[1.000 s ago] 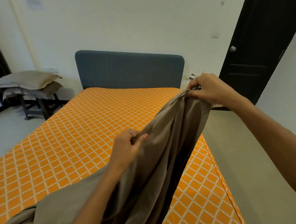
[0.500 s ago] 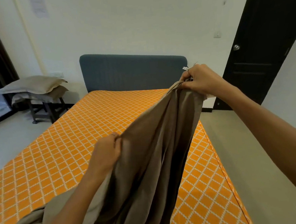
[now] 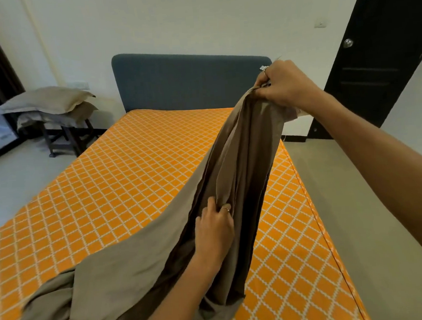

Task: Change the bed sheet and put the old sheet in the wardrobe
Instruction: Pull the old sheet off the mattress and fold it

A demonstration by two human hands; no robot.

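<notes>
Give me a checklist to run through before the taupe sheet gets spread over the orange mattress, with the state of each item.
1. Right hand grips the gathered top of the taupe fabric sheet: ok.
2. Left hand pinches a fold lower down: ok.
3. Sheet untangled and opened out: not ok, it hangs bunched, the rest heaped near the foot.
4. Orange diamond-patterned mattress bare ahead of the sheet: ok.
5. Two beige pillows off the bed, stacked on the dark stool: ok.
6. A true sheet corner in hand: cannot tell.

Taupe sheet, bunched and lifted at one end, trailing onto orange lattice-patterned mattress, possibly doubled over.
</notes>
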